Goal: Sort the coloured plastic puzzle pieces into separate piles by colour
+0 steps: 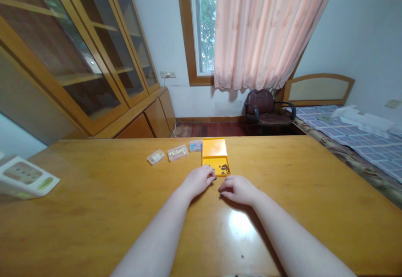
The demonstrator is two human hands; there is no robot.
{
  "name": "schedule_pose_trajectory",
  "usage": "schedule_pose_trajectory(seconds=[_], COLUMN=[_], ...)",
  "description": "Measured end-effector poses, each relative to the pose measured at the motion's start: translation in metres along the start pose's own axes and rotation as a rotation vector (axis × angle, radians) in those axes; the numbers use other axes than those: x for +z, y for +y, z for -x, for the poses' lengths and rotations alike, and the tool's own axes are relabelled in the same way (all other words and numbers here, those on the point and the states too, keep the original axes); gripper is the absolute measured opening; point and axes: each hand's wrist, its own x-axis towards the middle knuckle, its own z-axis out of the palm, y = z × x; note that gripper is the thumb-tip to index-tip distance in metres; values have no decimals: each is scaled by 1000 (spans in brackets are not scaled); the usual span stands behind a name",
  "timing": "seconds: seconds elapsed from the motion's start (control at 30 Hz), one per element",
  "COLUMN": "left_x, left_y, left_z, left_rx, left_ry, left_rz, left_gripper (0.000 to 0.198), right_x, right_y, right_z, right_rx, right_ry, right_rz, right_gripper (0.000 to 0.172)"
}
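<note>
Orange tray (216,152) just past the fingertips (214,178)

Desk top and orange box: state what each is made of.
The desk top looks like varnished wood: amber tone, with a bright glare showing a glossy finish. The orange box looks like smooth, opaque plastic, evenly coloured with a soft sheen, though a coated material can't be ruled out.

Left hand (197,180) on wooden worktop (94,210), fingertips at near corner of orange tray (216,156) holding small dark pieces (224,169). Right hand (238,190) just below tray, holding nothing. Three small plastic cases (177,152) lie left of tray, near its far end.
</note>
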Motion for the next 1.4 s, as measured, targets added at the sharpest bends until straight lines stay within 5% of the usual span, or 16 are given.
schedule_pose_trajectory(seconds=[0.1,0.43,0.77,1.03,1.23,1.4], left_x=[-2,2,9,14,25,30], left_y=[-3,-7,-22,-35,-43,-44], left_z=[-2,-2,-9,-13,-16,-19], left_rx=[-81,-124,-128,-149,-190,-182], left_ry=[130,96,216,302,106,50], left_rz=[-23,-53,77,132,75,47], left_gripper=[16,14,17,60,99,103], right_x=[2,4,5,13,14,11], right_y=[-1,-5,23,46,50,41], right_z=[1,-1,-9,-18,-16,-15], right_rx=[-7,-14,194,422,357,283], right_ry=[-59,7,553,555,474,347], right_rz=[-13,97,-43,-220,-137,-72], right_gripper=[21,18,19,30,64,78])
